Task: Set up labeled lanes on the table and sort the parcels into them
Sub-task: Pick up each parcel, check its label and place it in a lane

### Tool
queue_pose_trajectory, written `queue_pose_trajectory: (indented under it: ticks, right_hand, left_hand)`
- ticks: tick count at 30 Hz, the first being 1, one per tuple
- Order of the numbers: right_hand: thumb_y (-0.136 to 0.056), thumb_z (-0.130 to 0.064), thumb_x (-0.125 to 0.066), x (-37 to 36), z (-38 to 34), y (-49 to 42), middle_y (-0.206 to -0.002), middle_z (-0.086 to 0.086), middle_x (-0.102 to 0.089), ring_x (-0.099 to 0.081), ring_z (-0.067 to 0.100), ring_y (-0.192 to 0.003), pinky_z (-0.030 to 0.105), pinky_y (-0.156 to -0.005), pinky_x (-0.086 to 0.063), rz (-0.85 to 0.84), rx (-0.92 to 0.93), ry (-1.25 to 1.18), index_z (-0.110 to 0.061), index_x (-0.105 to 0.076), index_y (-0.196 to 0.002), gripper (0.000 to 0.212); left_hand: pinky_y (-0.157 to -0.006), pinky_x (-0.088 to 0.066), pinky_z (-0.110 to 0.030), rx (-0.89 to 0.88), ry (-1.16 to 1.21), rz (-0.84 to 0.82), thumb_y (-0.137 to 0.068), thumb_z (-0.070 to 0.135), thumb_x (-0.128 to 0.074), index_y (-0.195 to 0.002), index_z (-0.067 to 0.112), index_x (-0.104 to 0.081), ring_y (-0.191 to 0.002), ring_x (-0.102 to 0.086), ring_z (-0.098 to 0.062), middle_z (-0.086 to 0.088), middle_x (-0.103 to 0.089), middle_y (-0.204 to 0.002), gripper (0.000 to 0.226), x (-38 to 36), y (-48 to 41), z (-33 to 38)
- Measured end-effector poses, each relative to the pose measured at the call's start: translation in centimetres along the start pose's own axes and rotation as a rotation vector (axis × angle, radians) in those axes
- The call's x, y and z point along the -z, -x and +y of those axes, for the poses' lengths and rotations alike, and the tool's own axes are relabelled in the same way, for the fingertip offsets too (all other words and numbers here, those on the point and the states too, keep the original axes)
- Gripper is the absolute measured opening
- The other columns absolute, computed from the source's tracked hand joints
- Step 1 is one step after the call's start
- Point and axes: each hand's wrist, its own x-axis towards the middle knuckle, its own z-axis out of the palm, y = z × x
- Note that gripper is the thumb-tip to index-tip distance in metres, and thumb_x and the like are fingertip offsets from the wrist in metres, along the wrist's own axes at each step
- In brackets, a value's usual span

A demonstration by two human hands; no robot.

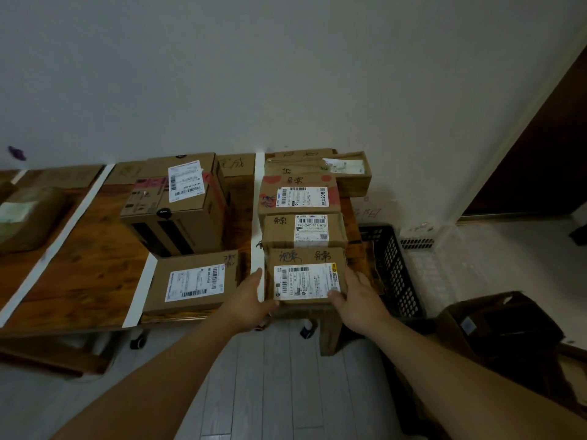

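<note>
While the near parcel point(306, 281) is at the front end of the rightmost lane on the desk point(95, 265), both hands are on it. Left grip point(251, 296): fingers flat along its left side, thumb hooked on the near corner. Right grip point(355, 295): thumb on the shipping label, fingers down the right side. Two more labelled parcels point(305, 230) line up directly behind. White tape strip point(259, 201) splits this lane from the middle one, which holds a flat parcel point(193, 282) and a large carton point(178, 198). Black crate point(392, 268) just right of the desk.
</note>
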Motion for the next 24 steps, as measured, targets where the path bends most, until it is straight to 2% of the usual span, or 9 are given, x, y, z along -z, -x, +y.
queue_pose_trajectory:
  ticks: [2,5,7,9,11,15,18,21,24]
  right_hand:
    - [-0.092,-0.040,-0.053,0.6,-1.0,-0.1,-0.140,0.005,-0.036,-0.037,0.026,-0.129,0.039,-0.108,-0.035,0.019,0.025,0.066,-0.031,-0.024,-0.148,0.063]
    - [-0.093,-0.045,-0.050,1.3,-3.9,-0.3,-0.149,0.005,-0.027,-0.026,0.027,-0.136,0.037,-0.112,-0.029,-0.006,0.086,0.173,-0.023,-0.027,-0.147,0.063]
    - [-0.095,-0.048,-0.046,1.6,-6.7,-0.3,-0.154,0.006,-0.020,-0.019,0.028,-0.140,0.038,-0.113,-0.023,-0.017,0.121,0.229,-0.021,-0.028,-0.147,0.062]
    - [-0.095,-0.050,-0.044,1.4,-10.2,-0.1,-0.157,0.007,-0.015,-0.013,0.029,-0.143,0.041,-0.116,-0.019,-0.032,0.158,0.270,-0.020,-0.027,-0.148,0.064]
    - [-0.094,-0.052,-0.044,0.5,-14.2,-0.1,-0.157,0.006,-0.017,-0.016,0.028,-0.143,0.044,-0.115,-0.022,-0.029,0.207,0.297,-0.020,-0.031,-0.147,0.063]
    - [-0.094,-0.053,-0.045,-3.2,-23.1,0.0,-0.158,0.003,-0.016,-0.017,0.027,-0.144,0.045,-0.114,-0.024,-0.003,0.316,0.326,-0.025,-0.028,-0.149,0.064]
    - [-0.093,-0.054,-0.045,-7.7,-29.9,0.0,-0.156,0.002,-0.020,-0.023,0.026,-0.142,0.043,-0.112,-0.029,-0.058,0.383,0.311,-0.028,-0.027,-0.149,0.065]
    - [-0.091,-0.057,-0.046,-13.0,-36.4,0.1,-0.152,0.003,-0.030,-0.031,0.025,-0.137,0.042,-0.109,-0.033,-0.119,0.446,0.290,-0.029,-0.036,-0.145,0.062]
    - [-0.092,-0.056,-0.045,-17.8,-42.6,0.9,-0.154,0.006,-0.027,-0.029,0.027,-0.139,0.041,-0.111,-0.032,-0.196,0.459,0.273,-0.023,-0.033,-0.147,0.065]
  left_hand:
    - [-0.109,-0.035,-0.038,0.005,-0.024,0.047,-0.087,0.032,-0.063,-0.150,0.028,-0.015,-0.136,-0.035,-0.022,0.003,-0.030,-0.152,0.080,1.5,0.7,-0.4]
    - [-0.102,-0.033,-0.033,0.023,-0.066,0.181,-0.090,0.030,-0.060,-0.147,0.023,-0.025,-0.133,-0.037,-0.024,0.006,-0.038,-0.141,0.067,4.3,2.7,-1.3]
    - [-0.102,-0.033,-0.033,0.054,-0.072,0.257,-0.091,0.031,-0.060,-0.147,0.021,-0.027,-0.135,-0.035,-0.025,-0.003,-0.036,-0.148,0.066,6.9,4.1,-2.5]
    - [-0.108,-0.030,-0.034,0.063,-0.087,0.294,-0.091,0.033,-0.059,-0.148,0.020,-0.024,-0.139,-0.029,-0.024,-0.004,-0.027,-0.154,0.068,10.1,5.4,-4.5]
    - [-0.112,-0.027,-0.037,0.100,-0.110,0.338,-0.090,0.038,-0.059,-0.149,0.023,-0.021,-0.142,-0.024,-0.024,-0.002,-0.018,-0.157,0.072,13.5,6.5,-7.0]
    - [-0.110,-0.034,-0.043,0.153,-0.059,0.439,-0.087,0.037,-0.063,-0.149,0.026,-0.022,-0.138,-0.032,-0.026,-0.004,-0.023,-0.156,0.075,21.0,9.9,-13.2]
    - [-0.112,-0.031,-0.043,0.158,-0.023,0.445,-0.088,0.037,-0.062,-0.149,0.026,-0.023,-0.141,-0.026,-0.025,-0.004,-0.022,-0.156,0.073,26.9,12.8,-18.5]
    - [-0.117,-0.021,-0.039,0.199,-0.071,0.487,-0.091,0.040,-0.057,-0.150,0.023,-0.019,-0.145,-0.014,-0.022,-0.002,-0.012,-0.158,0.073,32.2,15.6,-23.8]
    - [-0.117,-0.021,-0.039,0.252,-0.019,0.547,-0.089,0.041,-0.060,-0.150,0.022,-0.019,-0.144,-0.017,-0.022,-0.004,-0.015,-0.158,0.076,36.7,18.9,-28.7]
